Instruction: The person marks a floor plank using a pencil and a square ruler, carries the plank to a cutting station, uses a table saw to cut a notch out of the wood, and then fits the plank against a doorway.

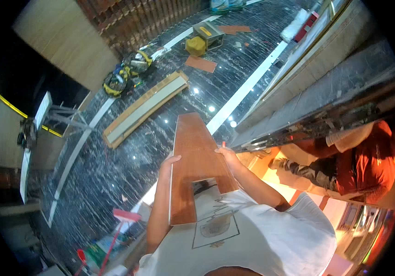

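Reddish-brown board (195,147) is between our hands, notch toward us; L hand (168,163) pinches its left edge, R hand (228,155) its right, prob. for balance. Pale strip (147,109) lies beyond board's left, prob. kept clear.

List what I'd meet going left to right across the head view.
Curved yellow strip → pink long-handled broom → bare left hand → notched, flat reddish-brown board → bare right hand → co-worker's red shirt.

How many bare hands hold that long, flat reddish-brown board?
2: the left hand at the left edge of the flat reddish-brown board, the right hand at its right edge. Some fingers are hidden.
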The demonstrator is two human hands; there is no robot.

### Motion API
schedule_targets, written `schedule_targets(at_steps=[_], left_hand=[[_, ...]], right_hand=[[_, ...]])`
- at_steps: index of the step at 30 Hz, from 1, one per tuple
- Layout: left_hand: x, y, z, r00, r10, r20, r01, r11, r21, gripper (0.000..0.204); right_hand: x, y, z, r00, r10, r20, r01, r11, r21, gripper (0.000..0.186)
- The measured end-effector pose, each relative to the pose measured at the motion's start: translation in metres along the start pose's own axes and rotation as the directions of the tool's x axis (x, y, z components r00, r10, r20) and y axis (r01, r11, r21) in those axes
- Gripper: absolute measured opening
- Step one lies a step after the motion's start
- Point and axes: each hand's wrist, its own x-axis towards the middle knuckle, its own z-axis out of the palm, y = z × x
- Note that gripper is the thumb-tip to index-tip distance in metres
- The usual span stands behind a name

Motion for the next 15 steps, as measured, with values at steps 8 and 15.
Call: schedule_targets(at_steps=[8, 15], left_hand=[[0.111, 0.184, 0.060, 0.976, -0.170, 0.134, 0.157, 0.982, 0.104, 0.066], [0.274, 0.257, 0.082, 0.960, -0.155, 0.233, 0.107, 0.973, 0.207, 0.066]], right_hand=[[0.094, -0.084, 0.085, 0.958, -0.112, -0.263, 0.141, 0.985, 0.096, 0.028], [0.218, -0.190, 0.087, 0.913, -0.090, -0.398, 0.114, 0.993, 0.036, 0.026]])
